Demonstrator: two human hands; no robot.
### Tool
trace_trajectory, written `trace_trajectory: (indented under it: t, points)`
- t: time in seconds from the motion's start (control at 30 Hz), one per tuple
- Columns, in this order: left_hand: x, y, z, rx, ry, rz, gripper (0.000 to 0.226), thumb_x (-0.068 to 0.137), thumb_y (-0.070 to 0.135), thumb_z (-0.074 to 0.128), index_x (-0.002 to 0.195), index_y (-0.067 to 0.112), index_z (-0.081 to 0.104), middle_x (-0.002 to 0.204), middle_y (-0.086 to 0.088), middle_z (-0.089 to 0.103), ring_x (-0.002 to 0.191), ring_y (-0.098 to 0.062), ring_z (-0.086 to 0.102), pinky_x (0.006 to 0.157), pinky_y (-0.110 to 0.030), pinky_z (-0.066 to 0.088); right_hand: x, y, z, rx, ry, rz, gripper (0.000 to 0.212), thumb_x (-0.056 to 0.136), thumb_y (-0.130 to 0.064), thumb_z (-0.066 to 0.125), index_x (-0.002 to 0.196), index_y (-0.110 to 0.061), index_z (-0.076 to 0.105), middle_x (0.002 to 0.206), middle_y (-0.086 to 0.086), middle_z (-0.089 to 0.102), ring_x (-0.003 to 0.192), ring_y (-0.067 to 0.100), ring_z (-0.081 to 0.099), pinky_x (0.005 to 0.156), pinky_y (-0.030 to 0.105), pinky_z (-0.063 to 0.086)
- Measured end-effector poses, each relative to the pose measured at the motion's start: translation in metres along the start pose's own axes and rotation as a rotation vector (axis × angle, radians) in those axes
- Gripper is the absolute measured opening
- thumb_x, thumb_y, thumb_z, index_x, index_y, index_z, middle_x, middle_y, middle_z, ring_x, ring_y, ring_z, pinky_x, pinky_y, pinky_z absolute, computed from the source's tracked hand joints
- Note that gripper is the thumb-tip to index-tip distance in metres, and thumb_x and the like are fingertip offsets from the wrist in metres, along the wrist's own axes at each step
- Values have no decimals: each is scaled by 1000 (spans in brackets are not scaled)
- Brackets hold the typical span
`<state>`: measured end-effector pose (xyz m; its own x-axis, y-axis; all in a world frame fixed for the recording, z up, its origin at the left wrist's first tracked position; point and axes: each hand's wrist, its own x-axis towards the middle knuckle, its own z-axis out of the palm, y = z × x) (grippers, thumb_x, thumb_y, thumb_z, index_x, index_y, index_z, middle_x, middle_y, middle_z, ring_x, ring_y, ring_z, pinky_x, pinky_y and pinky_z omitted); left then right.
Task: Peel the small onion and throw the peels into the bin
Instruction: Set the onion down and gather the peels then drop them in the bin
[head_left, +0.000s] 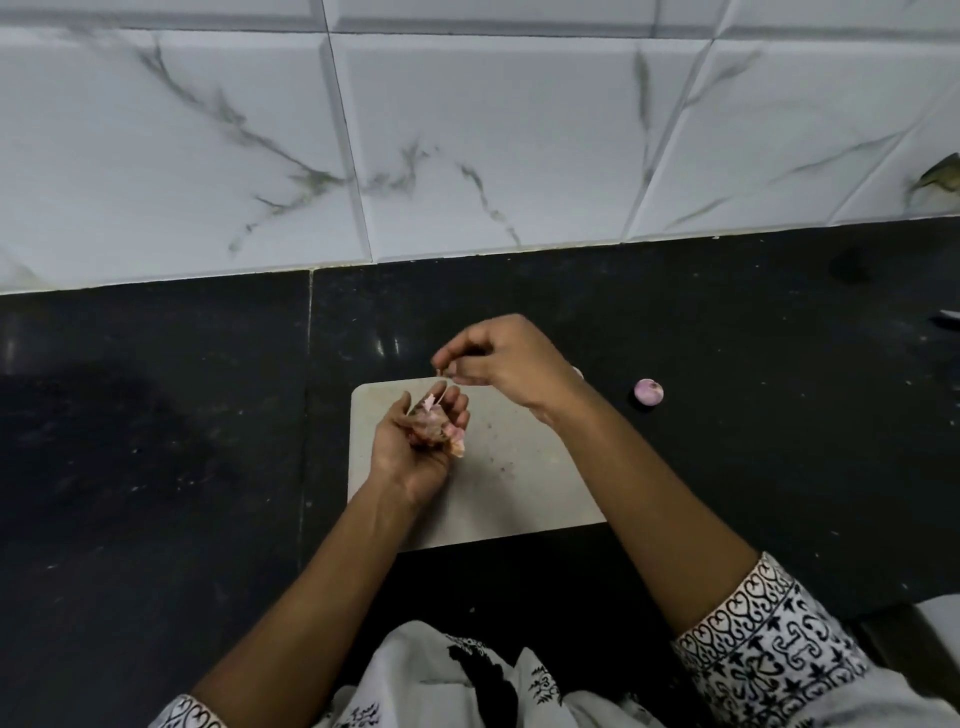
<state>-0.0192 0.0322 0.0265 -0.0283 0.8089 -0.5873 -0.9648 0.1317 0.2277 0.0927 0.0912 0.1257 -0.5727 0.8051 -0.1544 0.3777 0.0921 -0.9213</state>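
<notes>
kitchen showing: black stone counter (156, 467) running under white marble-veined wall tiles (467, 130), pale chopping board (519, 467) lying on counter, small onion (648, 391) sitting beside board.

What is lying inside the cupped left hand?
The left hand holds a small heap of pink onion peels. The heap covers the palm; whether anything lies beneath it cannot be seen.

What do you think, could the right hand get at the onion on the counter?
Probably yes: nothing lies between the right hand and the onion beside it, though it pinches a peel scrap.
</notes>
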Motion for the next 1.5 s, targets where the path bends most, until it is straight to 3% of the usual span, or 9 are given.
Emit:
trace_trajectory:
  t: [0.1,0.23,0.43,0.53,0.73,0.87,1.07,1.27,1.5]
  points:
    - [-5,-6,9,41,1,23,34,98,23,36,96,4,65,81,-14,73,80,-24,68,80,-35,55,3,-23,10,-501,-158,-63,22,84,1,57,93,-11,73,87,-5,67,64,3,60,68,22,55]
    - [-10,-7,13,13,8,16,31,97,18,36,103,6,64,82,-13,74,85,-23,67,78,-36,54,8,-28,23,-682,-141,-146,17,83,-4,64,93,-13,74,105,2,70,55,3,53,60,13,48]
    - [-5,-1,8,10,0,3,33,98,20,37,116,8,61,95,-12,71,89,-22,65,76,-35,53,6,-23,22,-641,-49,-272,11,78,-5,69,86,-13,66,83,-3,64,65,3,55,60,11,41]
    - [-3,-1,4,-7,-10,11,35,97,20,37,121,5,59,108,-12,66,96,-21,62,89,-32,52,3,-17,25,-710,-136,-288,15,82,-2,62,86,-15,68,97,-2,62,82,7,57,69,19,44]
    - [-1,21,-9,-70,-16,97,41,99,22,31,95,1,66,85,-15,74,72,-23,73,74,-35,57,-4,16,9,-461,148,-188,23,85,0,57,96,-14,71,100,-2,68,90,7,61,79,12,45]
    - [-5,43,-21,-111,17,182,43,99,21,29,90,1,67,88,-13,70,82,-22,68,87,-32,51,-24,78,48,-654,-90,-149,31,89,-5,47,112,-13,66,117,8,65,106,23,59,97,33,45]
    - [-13,54,-32,-123,25,230,41,100,22,28,96,3,64,94,-11,69,93,-20,62,78,-31,50,-43,113,64,-976,-355,-243,76,78,-31,-1,139,-11,39,148,9,37,137,24,32,114,36,16]
    - [-16,41,-39,-128,12,194,42,99,23,29,96,3,67,84,-12,74,90,-20,65,79,-30,51,-70,135,34,-1002,-38,-167,53,84,-21,23,114,-8,65,118,9,66,109,20,63,106,39,24]
    - [-18,29,-46,-118,31,175,48,99,23,29,87,1,71,88,-12,73,91,-21,65,79,-31,51,-75,137,58,-931,-17,-75,62,88,-20,3,146,-4,18,153,14,23,142,24,21,114,32,1]
